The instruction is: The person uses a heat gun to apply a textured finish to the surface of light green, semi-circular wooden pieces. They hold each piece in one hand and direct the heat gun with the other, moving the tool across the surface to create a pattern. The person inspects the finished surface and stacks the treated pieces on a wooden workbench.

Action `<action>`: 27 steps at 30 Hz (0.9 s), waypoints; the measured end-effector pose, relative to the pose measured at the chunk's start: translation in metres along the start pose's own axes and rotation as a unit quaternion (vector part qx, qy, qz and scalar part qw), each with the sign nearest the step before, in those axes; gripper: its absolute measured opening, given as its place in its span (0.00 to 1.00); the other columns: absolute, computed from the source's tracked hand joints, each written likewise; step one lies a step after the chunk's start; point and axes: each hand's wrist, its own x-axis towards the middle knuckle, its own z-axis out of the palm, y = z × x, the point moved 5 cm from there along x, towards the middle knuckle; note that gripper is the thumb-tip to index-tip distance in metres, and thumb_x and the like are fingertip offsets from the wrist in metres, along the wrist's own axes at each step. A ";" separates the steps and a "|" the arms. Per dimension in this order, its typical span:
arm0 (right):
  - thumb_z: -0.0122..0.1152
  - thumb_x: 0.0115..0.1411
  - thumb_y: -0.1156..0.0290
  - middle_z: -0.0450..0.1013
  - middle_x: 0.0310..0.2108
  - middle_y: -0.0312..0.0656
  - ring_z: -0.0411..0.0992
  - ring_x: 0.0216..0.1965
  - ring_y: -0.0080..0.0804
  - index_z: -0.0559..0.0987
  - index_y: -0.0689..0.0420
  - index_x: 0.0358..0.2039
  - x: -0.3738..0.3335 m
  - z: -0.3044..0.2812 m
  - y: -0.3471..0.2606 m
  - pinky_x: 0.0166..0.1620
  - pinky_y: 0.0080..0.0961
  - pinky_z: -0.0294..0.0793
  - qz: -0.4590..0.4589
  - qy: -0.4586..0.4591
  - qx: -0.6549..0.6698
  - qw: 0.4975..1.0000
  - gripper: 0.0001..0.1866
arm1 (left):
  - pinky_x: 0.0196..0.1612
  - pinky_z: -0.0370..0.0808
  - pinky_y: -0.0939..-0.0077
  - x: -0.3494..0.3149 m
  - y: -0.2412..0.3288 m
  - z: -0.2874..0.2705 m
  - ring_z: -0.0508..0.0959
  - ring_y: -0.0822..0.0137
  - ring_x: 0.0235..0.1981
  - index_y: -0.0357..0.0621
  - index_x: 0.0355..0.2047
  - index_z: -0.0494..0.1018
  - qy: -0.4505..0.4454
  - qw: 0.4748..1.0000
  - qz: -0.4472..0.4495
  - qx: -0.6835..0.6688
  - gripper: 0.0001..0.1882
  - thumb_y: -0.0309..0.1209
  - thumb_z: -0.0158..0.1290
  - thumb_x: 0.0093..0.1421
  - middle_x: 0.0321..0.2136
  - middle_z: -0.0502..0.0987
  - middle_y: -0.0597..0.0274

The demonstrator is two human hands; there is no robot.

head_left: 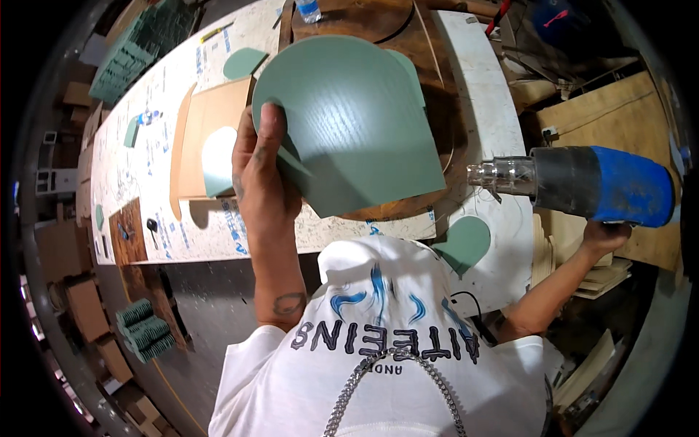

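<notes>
My left hand [262, 175] grips a green panel [357, 131] with a rounded top and a straight lower edge, the thumb lying on its face. Light glares off the panel's middle. Part of another green piece [405, 69] shows behind its right edge. Over on the right, my right hand [606, 237] is closed around the handle of a blue and black heat gun [575, 182]. The gun's metal nozzle points left toward the panel, with a gap between them. Below the nozzle, a green teardrop-shaped piece [466, 242] lies on the white tabletop.
A long white table [167, 189] carries a cardboard piece [218, 109], a small green rounded piece [244, 63] and a dark wooden board [451, 109]. A water bottle [309, 11] stands at the far side. Stacked green pieces [142, 54] sit at far left, with more bundles [145, 331] below.
</notes>
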 end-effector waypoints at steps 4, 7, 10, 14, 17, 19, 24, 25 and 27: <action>0.69 0.43 0.72 0.76 0.36 0.49 0.75 0.34 0.35 0.77 0.70 0.34 0.004 -0.006 -0.004 0.41 0.31 0.72 -0.040 0.037 -0.027 0.998 0.19 | 0.37 0.71 0.84 -0.008 0.008 0.006 0.74 0.77 0.35 0.37 0.43 0.70 0.014 1.000 0.017 -0.010 0.15 0.35 0.51 0.61 0.34 0.76 0.64; 0.71 0.43 0.68 0.75 0.39 0.51 0.75 0.37 0.38 0.75 0.70 0.40 0.008 -0.004 -0.015 0.44 0.34 0.72 -0.053 0.045 -0.025 0.997 0.25 | 0.37 0.72 0.84 -0.012 0.009 0.005 0.76 0.75 0.35 0.36 0.45 0.70 0.009 0.999 0.023 -0.020 0.15 0.33 0.52 0.61 0.36 0.76 0.62; 0.72 0.42 0.66 0.75 0.39 0.51 0.75 0.37 0.40 0.74 0.70 0.41 0.013 -0.006 -0.012 0.45 0.35 0.72 -0.074 0.035 -0.033 0.996 0.28 | 0.37 0.72 0.84 -0.012 0.008 -0.002 0.76 0.75 0.36 0.35 0.47 0.69 0.021 0.999 0.022 -0.028 0.16 0.32 0.52 0.60 0.37 0.77 0.61; 0.73 0.42 0.65 0.75 0.39 0.51 0.75 0.37 0.40 0.74 0.70 0.41 0.013 -0.004 -0.011 0.44 0.34 0.72 -0.062 0.030 -0.043 0.997 0.29 | 0.38 0.72 0.84 -0.014 0.009 0.001 0.76 0.74 0.37 0.35 0.48 0.69 0.009 0.999 0.028 -0.033 0.17 0.31 0.51 0.61 0.38 0.77 0.60; 0.73 0.42 0.65 0.75 0.38 0.50 0.75 0.37 0.39 0.74 0.70 0.41 0.014 0.000 -0.013 0.44 0.33 0.72 -0.044 0.036 -0.033 0.998 0.29 | 0.38 0.72 0.84 -0.012 0.007 0.004 0.76 0.74 0.36 0.35 0.49 0.68 0.002 0.999 0.015 -0.038 0.18 0.32 0.52 0.61 0.38 0.76 0.60; 0.73 0.42 0.66 0.75 0.38 0.49 0.75 0.36 0.37 0.74 0.69 0.41 0.015 0.004 -0.020 0.43 0.31 0.72 -0.033 0.052 -0.021 0.998 0.28 | 0.37 0.72 0.84 -0.011 0.005 0.005 0.76 0.74 0.36 0.34 0.49 0.68 0.005 0.999 0.009 -0.035 0.19 0.33 0.52 0.61 0.38 0.76 0.60; 0.72 0.42 0.67 0.75 0.38 0.49 0.74 0.36 0.35 0.73 0.70 0.41 0.018 0.007 -0.019 0.43 0.31 0.72 -0.012 0.090 0.012 0.996 0.29 | 0.38 0.72 0.84 -0.012 0.004 0.009 0.75 0.75 0.35 0.34 0.48 0.68 0.004 1.000 -0.011 -0.018 0.19 0.34 0.52 0.61 0.37 0.75 0.61; 0.72 0.42 0.66 0.75 0.39 0.49 0.74 0.37 0.35 0.73 0.71 0.42 0.017 0.009 -0.023 0.44 0.31 0.72 0.000 0.098 0.023 0.995 0.29 | 0.38 0.71 0.84 -0.013 0.004 0.010 0.75 0.76 0.35 0.35 0.47 0.68 0.007 1.000 -0.012 -0.017 0.18 0.34 0.52 0.61 0.37 0.75 0.62; 0.72 0.42 0.66 0.74 0.40 0.49 0.74 0.37 0.35 0.72 0.71 0.43 0.017 0.010 -0.023 0.45 0.32 0.71 0.011 0.109 0.032 0.994 0.30 | 0.38 0.71 0.85 -0.012 0.003 0.010 0.75 0.77 0.35 0.35 0.45 0.69 0.009 1.000 -0.014 -0.020 0.16 0.34 0.52 0.61 0.36 0.75 0.63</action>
